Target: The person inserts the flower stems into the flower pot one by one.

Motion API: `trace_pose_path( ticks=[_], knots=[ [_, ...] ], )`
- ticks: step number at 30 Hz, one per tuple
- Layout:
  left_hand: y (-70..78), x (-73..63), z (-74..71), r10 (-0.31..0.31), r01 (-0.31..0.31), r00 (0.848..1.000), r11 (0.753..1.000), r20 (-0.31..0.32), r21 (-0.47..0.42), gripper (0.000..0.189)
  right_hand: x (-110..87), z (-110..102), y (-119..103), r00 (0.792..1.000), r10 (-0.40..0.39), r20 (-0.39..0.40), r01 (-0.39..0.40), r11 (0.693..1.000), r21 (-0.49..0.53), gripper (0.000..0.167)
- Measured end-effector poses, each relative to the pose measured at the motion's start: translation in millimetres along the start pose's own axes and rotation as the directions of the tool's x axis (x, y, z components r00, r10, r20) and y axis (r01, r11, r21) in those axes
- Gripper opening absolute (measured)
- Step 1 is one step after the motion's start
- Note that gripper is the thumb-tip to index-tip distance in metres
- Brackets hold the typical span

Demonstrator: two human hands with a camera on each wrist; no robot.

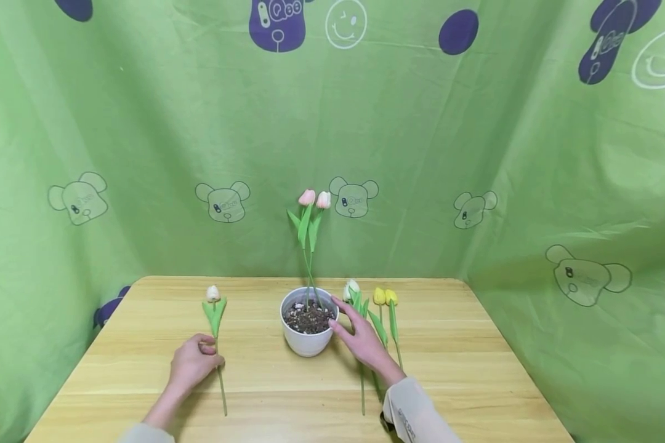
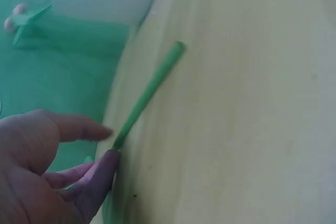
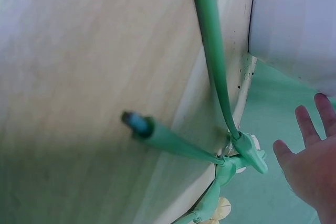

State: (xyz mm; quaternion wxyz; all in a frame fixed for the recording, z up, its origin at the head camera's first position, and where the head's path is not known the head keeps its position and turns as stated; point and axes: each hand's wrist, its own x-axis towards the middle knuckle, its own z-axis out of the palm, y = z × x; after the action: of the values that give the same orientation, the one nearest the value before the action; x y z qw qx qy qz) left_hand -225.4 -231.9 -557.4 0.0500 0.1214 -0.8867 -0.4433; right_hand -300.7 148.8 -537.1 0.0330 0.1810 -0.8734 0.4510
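Now the pale tulip (image 1: 215, 320) points up the frame's left side, stem (image 1: 222, 394) by the left hand (image 1: 194, 362); I can't tell if fingers (image 2: 86, 128) pinch.

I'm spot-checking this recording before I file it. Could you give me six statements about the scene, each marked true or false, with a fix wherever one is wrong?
1. Two pink tulips stand in the pot. True.
2. No hand is at the pot's rim. False: the right hand is there.
3. The left hand is at the stem of a pale tulip left of the pot. True.
4. Every tulip outside the pot is white. False: two yellow tulips lie right of it.
5. A green cloth hangs behind the table. True.
6. The pot holds nothing but stems. False: soil is in it too.
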Motion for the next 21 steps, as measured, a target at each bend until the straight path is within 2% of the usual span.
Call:
trace_pose_path(
  ticks=[2,4,9,11,14,18,21],
  knots=[
    [1.2,-0.7,3.4,0.032,-0.030,0.999,0.998,-0.020,0.056,0.054,-0.1,0.0,0.0,1.000,0.001,-0.001,-0.001,1.000,0.002,0.065],
    [2.1,-1.4,5.6,0.041,-0.039,0.999,0.996,-0.031,0.076,0.052,-0.3,0.0,-0.2,1.000,-0.001,-0.003,0.001,1.000,0.002,0.066],
    [3.8,-1.7,3.2,0.007,-0.006,1.000,0.998,-0.029,0.059,0.050,-1.0,-0.1,-0.7,1.000,0.006,-0.001,-0.006,1.000,0.006,0.064],
    [4.7,-1.5,0.3,-0.014,0.014,1.000,1.000,-0.016,0.028,0.051,-1.2,-0.3,-1.2,1.000,0.008,0.002,-0.008,1.000,0.012,0.063],
    [5.8,-1.3,-3.8,-0.056,0.058,0.998,0.996,0.027,-0.067,0.052,-1.5,-0.5,-1.7,1.000,0.011,0.004,-0.011,1.000,0.017,0.064],
    [6.1,-1.8,-7.1,-0.123,0.139,0.988,0.970,0.092,-0.197,0.052,-2.1,-0.6,-1.4,1.000,0.011,0.003,-0.011,1.000,0.013,0.064],
    [7.2,-2.6,-8.1,-0.151,0.178,0.981,0.950,0.123,-0.257,0.048,-2.3,-0.7,-1.1,1.000,0.012,0.000,-0.012,1.000,0.010,0.063]
  ],
)
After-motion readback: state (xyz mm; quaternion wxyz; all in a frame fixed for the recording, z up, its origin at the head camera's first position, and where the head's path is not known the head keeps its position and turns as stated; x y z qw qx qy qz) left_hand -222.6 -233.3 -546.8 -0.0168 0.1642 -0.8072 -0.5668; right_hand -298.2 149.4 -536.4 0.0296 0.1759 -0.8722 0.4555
